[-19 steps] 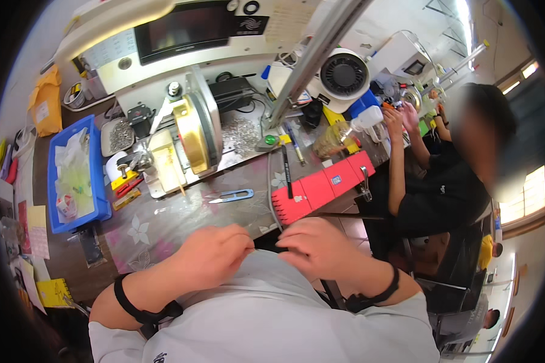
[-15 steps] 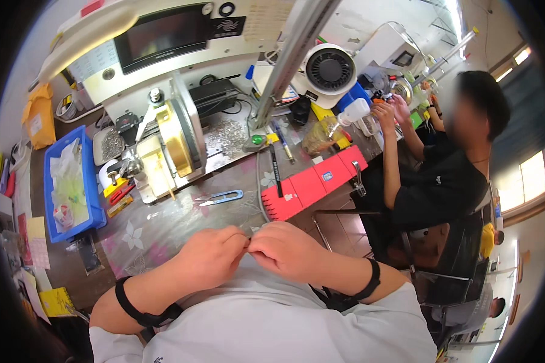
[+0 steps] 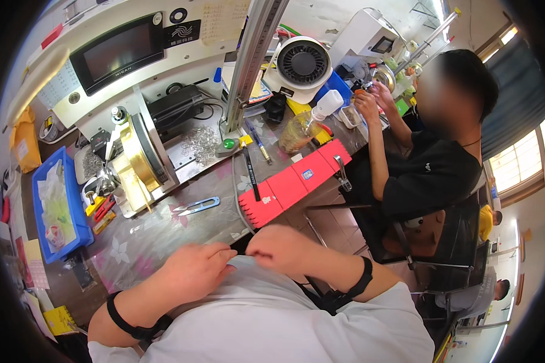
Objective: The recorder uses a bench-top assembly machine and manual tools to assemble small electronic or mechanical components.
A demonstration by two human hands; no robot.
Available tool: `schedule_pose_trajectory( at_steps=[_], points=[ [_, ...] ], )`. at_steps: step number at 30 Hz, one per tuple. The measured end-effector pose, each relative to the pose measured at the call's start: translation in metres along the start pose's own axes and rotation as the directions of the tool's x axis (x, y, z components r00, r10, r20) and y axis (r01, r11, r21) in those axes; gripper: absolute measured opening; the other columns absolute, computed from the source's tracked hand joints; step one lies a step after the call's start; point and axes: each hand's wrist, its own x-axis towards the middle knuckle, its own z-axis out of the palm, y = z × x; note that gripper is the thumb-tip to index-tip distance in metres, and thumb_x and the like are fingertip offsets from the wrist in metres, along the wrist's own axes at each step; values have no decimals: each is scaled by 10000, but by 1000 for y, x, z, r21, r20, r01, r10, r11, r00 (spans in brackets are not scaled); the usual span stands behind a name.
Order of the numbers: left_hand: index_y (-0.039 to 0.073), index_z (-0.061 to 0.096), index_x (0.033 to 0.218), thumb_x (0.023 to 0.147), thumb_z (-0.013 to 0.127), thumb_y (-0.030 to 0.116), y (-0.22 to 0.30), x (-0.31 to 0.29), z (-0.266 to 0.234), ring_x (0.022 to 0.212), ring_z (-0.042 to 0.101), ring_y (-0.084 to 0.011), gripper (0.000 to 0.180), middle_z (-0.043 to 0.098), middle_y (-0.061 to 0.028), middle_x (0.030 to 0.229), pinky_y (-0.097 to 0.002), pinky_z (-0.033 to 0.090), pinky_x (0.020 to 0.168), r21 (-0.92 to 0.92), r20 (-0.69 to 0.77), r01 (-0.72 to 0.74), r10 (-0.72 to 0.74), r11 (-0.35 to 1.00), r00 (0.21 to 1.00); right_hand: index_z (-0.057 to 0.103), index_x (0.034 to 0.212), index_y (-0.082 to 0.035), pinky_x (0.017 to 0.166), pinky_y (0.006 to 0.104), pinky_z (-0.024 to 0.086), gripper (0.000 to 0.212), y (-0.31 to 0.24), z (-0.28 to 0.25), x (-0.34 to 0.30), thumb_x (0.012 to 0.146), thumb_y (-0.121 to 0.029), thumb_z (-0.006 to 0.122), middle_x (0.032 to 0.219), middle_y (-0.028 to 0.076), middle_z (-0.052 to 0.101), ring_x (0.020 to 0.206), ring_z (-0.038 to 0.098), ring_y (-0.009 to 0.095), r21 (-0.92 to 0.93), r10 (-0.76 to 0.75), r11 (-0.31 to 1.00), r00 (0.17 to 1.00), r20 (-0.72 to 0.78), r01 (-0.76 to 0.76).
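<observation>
Cluttered floral workbench [image 3: 157, 233], left hand [image 3: 194, 272] and right hand [image 3: 281, 249] pinching shirt [image 3: 272, 320]

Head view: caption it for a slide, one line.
Left hand and right hand meet fingertip to fingertip at the table edge, near blue snips and a red rack.

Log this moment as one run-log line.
left hand: fingers pinched at shirt hem | right hand: fingers curled, meeting left at table edge | held item: cannot tell | nearby: blue thread snips, red comb-edged tray
</observation>
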Motion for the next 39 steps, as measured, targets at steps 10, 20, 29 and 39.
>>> schedule_pose_trajectory(
  at_steps=[10, 20, 29, 39],
  points=[
    [52, 640, 855, 771, 705, 103, 0, 2, -14, 717, 634, -271, 118, 638, -83, 888, -363, 523, 618, -77, 19, 119, -118, 990, 993, 664, 1006, -9, 736, 336, 517, 191, 162, -86, -79, 870, -131, 605, 869, 153, 663, 803, 657, 255, -25, 404, 728, 459, -791, -685],
    [43, 571, 823, 799, 643, 31, -4, -5, -11, 683, 614, -296, 78, 617, -85, 848, -367, 507, 576, -198, -108, 88, -111, 976, 988, 687, 963, -4, 756, 324, 515, 164, 177, -79, -77, 850, -112, 635, 892, 147, 671, 816, 660, 248, 8, 417, 755, 470, -778, -655],
    [22, 550, 957, 1015, 421, 149, 0, -1, -31, 513, 503, -154, 190, 565, -67, 661, -284, 425, 482, -974, 96, 194, -560, 119, 823, 688, 961, -25, 856, 389, 504, 149, 196, -72, -94, 838, -91, 637, 977, 157, 672, 939, 640, 315, -357, 166, 705, 632, -757, -613],
    [11, 484, 1346, 1033, 342, 296, -7, -11, -34, 695, 640, -259, 446, 672, -203, 962, -332, 486, 603, -977, -1, -88, -408, -193, 913, 623, 1080, -5, 745, 348, 482, 243, 11, -83, -21, 847, -69, 643, 865, 90, 579, 792, 578, 232, -345, -70, 916, 767, -638, -204]
  ],
)
